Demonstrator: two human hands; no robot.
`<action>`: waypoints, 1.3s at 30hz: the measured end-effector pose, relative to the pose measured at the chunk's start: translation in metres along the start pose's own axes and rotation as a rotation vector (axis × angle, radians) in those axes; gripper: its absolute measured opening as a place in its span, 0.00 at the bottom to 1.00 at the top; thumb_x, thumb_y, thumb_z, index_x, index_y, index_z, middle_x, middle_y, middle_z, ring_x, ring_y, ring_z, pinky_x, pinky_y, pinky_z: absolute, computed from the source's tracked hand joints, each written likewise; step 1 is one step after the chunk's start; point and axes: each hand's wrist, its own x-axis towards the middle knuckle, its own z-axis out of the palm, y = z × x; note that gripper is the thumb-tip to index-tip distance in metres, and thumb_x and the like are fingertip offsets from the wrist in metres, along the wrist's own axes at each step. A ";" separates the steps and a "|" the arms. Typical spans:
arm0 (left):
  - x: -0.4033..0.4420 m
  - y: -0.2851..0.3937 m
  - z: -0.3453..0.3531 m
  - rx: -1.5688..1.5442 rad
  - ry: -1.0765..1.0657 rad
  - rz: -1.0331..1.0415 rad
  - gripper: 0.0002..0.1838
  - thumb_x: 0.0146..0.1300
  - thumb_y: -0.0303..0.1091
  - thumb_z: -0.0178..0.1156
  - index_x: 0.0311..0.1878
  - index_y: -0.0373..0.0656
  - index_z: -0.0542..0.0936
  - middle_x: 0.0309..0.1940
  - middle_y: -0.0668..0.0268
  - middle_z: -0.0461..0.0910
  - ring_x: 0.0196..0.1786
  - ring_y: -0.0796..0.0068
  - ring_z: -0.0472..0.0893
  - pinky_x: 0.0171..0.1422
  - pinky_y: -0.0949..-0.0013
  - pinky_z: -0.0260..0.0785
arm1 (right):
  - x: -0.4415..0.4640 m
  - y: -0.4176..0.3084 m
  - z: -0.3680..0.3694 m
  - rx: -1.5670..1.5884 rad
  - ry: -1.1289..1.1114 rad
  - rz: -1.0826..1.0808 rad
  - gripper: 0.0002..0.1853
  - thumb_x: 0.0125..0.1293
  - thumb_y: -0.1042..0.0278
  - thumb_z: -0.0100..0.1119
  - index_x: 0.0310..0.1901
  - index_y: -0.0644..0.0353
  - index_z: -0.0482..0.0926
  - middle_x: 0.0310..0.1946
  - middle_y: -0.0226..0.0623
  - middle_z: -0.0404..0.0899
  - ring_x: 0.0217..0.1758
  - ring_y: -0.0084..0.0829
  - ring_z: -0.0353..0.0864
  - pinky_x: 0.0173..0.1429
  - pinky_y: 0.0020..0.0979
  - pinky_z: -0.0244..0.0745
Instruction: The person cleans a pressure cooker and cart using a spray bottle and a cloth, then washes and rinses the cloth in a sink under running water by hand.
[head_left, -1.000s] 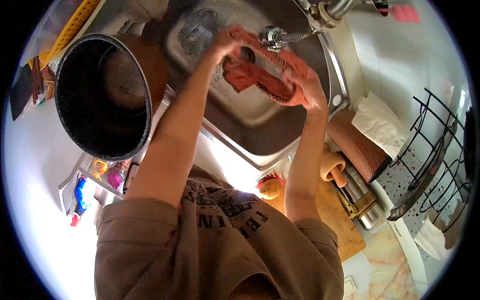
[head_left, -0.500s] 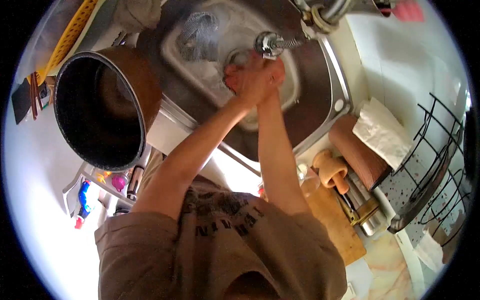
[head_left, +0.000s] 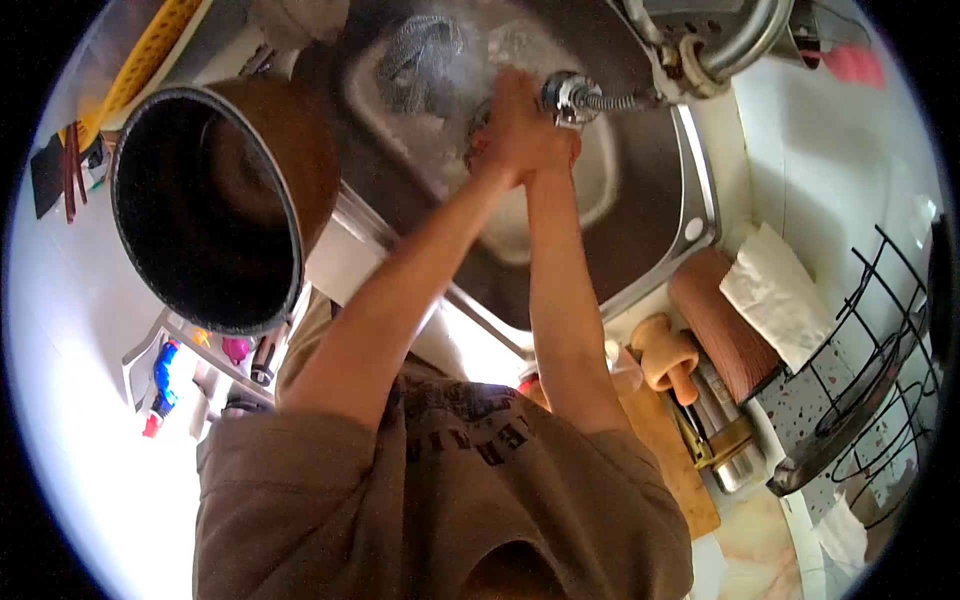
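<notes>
Both my hands are over the sink basin (head_left: 640, 170), close under the faucet head (head_left: 572, 98). My left hand (head_left: 515, 125) lies across my right hand (head_left: 552, 155), and the two overlap. Their fingers look closed together, blurred by motion. A dark, rounded edge shows just left of them, but what they hold is hidden. Near my left hand, a grey mesh cloth (head_left: 422, 58) lies in the wet, sudsy bottom of the sink.
A large dark pot (head_left: 315, 150) stands tilted at the sink's left. A wooden mortar (head_left: 662, 352), a brown roll (head_left: 725, 325) with white cloth (head_left: 775, 295) and a cutting board (head_left: 650, 430) sit to the right. A black wire rack (head_left: 870, 340) is at far right.
The view has shifted slightly, so the sink and faucet sit farther right. My left hand's fingers have moved up toward the far side of the basin, over the right hand.
</notes>
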 end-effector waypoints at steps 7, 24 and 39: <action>0.042 -0.038 -0.012 0.069 -0.177 0.063 0.15 0.60 0.37 0.57 0.44 0.35 0.75 0.42 0.49 0.76 0.46 0.64 0.77 0.47 0.59 0.68 | -0.021 -0.002 0.047 -0.051 0.301 0.028 0.14 0.73 0.64 0.41 0.52 0.61 0.72 0.48 0.37 0.77 0.48 0.33 0.77 0.48 0.33 0.74; 0.031 -0.023 -0.009 0.040 0.080 0.233 0.15 0.54 0.35 0.66 0.40 0.37 0.74 0.41 0.51 0.78 0.46 0.52 0.78 0.47 0.55 0.70 | 0.021 -0.009 -0.024 -0.475 0.050 -0.156 0.15 0.74 0.59 0.43 0.49 0.59 0.75 0.44 0.39 0.79 0.48 0.35 0.77 0.49 0.42 0.78; -0.019 0.022 -0.035 0.164 0.029 0.426 0.17 0.56 0.37 0.65 0.47 0.42 0.78 0.43 0.61 0.79 0.48 0.59 0.78 0.53 0.57 0.68 | 0.023 -0.015 -0.009 0.376 -0.209 0.141 0.18 0.74 0.55 0.43 0.56 0.58 0.70 0.53 0.36 0.75 0.56 0.32 0.73 0.59 0.37 0.72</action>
